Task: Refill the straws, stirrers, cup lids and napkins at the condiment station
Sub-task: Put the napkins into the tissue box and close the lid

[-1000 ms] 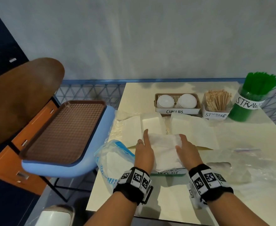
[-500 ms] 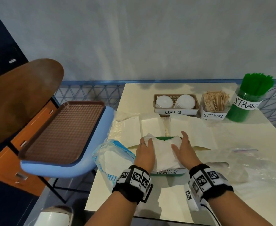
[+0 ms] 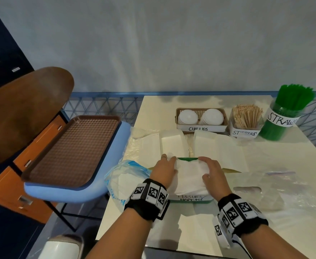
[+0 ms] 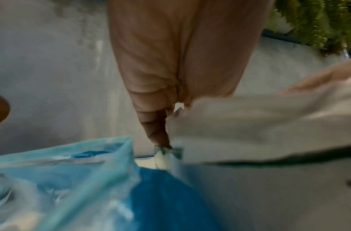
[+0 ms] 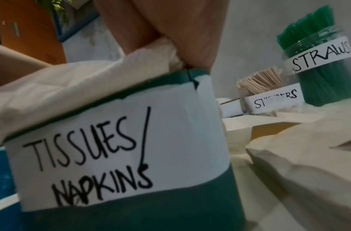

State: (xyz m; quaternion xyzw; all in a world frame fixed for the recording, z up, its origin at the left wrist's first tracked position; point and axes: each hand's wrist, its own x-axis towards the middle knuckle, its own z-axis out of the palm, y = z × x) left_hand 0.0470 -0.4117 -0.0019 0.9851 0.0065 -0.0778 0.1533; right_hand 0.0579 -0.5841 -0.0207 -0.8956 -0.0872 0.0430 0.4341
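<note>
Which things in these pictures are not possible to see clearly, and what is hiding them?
- Inside of the green napkin box: head view, covered by the napkins and both hands.
- Left hand fingertips: left wrist view, blurred and tucked behind the napkins.
- Right hand fingertips: right wrist view, hidden behind the box rim.
- Cup lids count: head view, too small.
- Straws jar label: cut off by the edge.
</note>
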